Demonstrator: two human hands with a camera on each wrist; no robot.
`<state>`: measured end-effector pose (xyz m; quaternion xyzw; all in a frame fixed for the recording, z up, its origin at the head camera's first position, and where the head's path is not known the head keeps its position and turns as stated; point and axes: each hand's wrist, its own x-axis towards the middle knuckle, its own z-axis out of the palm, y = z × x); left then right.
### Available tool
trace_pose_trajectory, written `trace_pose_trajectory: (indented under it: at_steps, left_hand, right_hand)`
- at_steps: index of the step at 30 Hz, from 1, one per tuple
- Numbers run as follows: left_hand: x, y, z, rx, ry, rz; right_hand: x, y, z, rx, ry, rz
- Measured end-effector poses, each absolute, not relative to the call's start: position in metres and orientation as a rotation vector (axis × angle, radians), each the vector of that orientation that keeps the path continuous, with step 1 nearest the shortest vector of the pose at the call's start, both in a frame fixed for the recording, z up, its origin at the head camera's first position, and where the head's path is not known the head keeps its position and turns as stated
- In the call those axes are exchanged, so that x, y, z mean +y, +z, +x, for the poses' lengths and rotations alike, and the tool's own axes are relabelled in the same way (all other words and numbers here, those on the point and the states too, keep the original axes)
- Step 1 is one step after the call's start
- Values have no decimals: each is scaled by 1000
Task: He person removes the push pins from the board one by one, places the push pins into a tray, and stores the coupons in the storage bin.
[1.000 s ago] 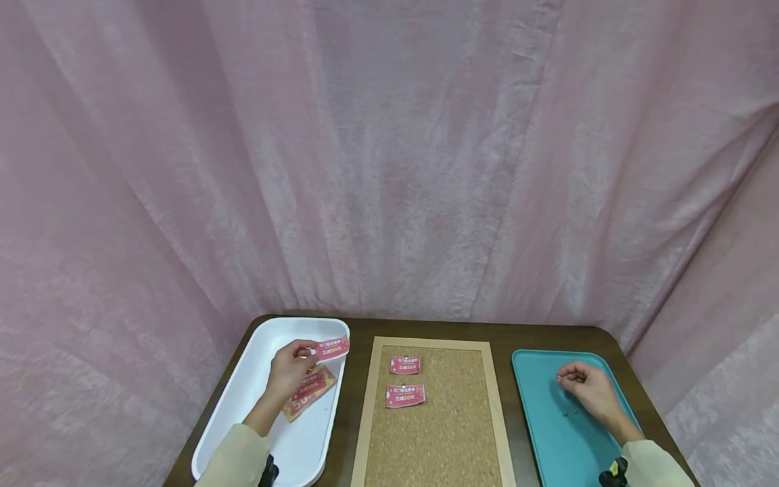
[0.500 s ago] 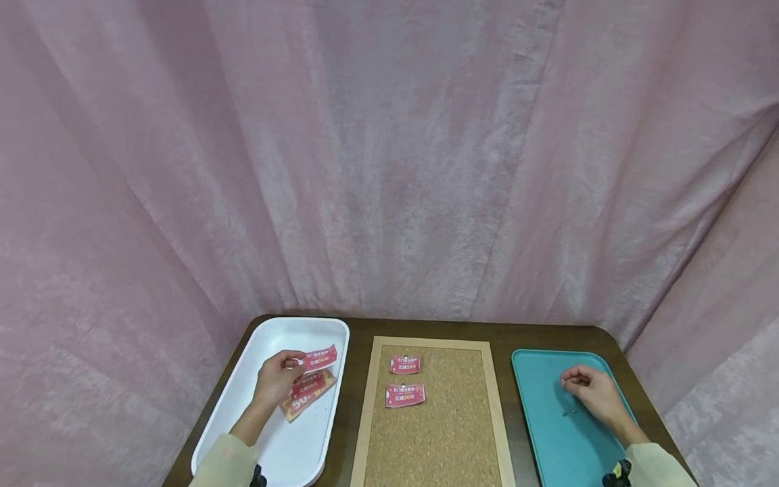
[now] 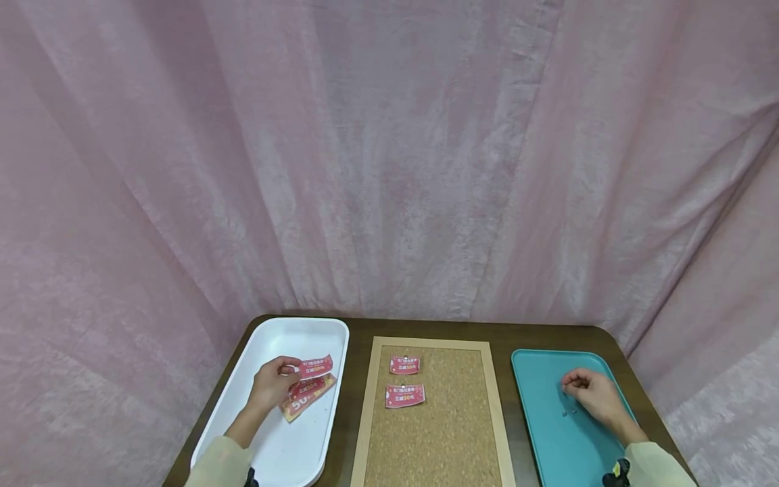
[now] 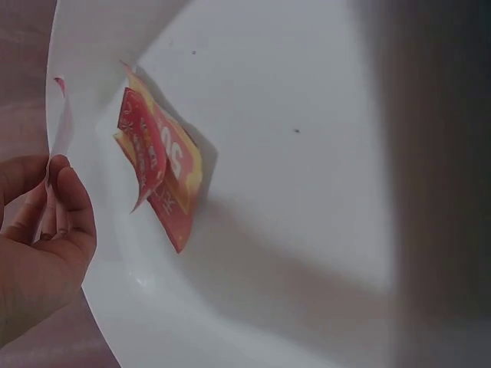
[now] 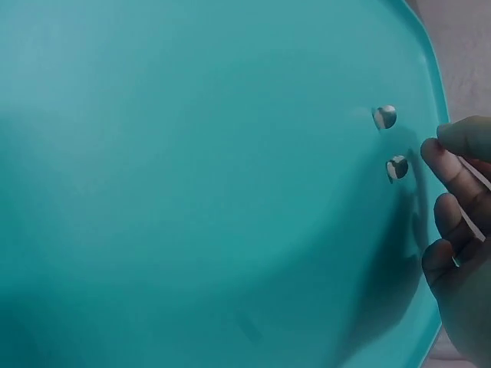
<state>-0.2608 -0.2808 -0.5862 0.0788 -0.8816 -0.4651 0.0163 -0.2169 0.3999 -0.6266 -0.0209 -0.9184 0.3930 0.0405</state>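
Note:
My left hand (image 3: 270, 387) pinches a pink-red coupon (image 3: 316, 366) by its left end, over the white tray. Edge-on in the left wrist view, the coupon (image 4: 61, 126) is a thin pale strip between thumb and fingers. Beneath it lie another red coupon (image 4: 146, 146) and a red-and-yellow one (image 4: 184, 165), overlapping. Above the turquoise tray is my right hand (image 3: 593, 394), thumb and index tips together; whether anything tiny sits between them is hidden. Two small shiny thumbtacks (image 5: 386, 116) lie on the tray near those fingertips.
Between the trays lies a wood-framed cork board (image 3: 441, 433), with an upper coupon (image 3: 404, 366) and a lower coupon (image 3: 405, 396) tacked on its left side. The white tray (image 3: 209, 433) is at left, the turquoise tray (image 3: 526, 399) at right. A pink curtain (image 3: 389, 169) hangs behind the table.
My left hand has drawn left and nearer with its coupon, now lower over the coupons in the white tray. My right hand has shifted slightly right and nearer.

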Motion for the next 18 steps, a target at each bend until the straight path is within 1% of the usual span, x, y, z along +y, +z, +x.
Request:
trace_pose_trajectory:
  at_steps: [8,18]
  left_hand:
    - [-283,-592,-263,-2785,-1397,232]
    - [-286,-591,-260,-2779,-1440,236]
  right_hand:
    - [398,-627,-214,-2861,1166,-71]
    - [400,-629,-215,-2909,1150,-107]
